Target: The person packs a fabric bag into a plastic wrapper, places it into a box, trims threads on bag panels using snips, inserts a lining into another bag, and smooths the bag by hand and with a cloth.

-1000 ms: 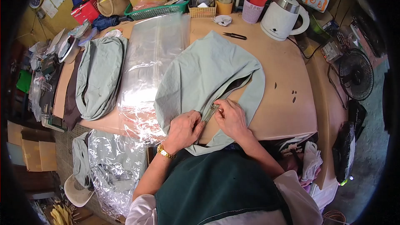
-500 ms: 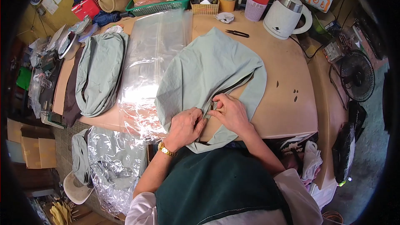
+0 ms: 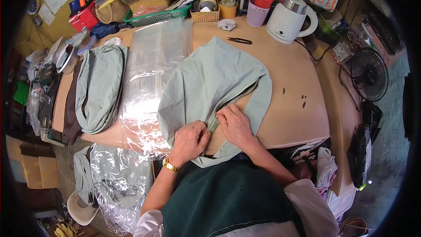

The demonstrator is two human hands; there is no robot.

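Observation:
A pale grey-green fabric piece, loose and rounded like a cover, lies on the brown work table in front of me. Along its opening runs what looks like a zip. My left hand, with a gold watch at the wrist, presses the cloth beside the zip's lower end, thumb and fingers closed on the edge. Higher up the zip, my right hand pinches at a small part that is mostly hidden by the fingertips. Black thread snips lie beyond the fabric.
Clear plastic sheets lie left of the fabric, then a similar green piece. A white kettle, a lilac cup and a green basket line the back. A black fan stands at right.
My right hand has slid a little up along the zip, away from my left hand, and more of the strip shows between them. The whole view has shifted slightly.

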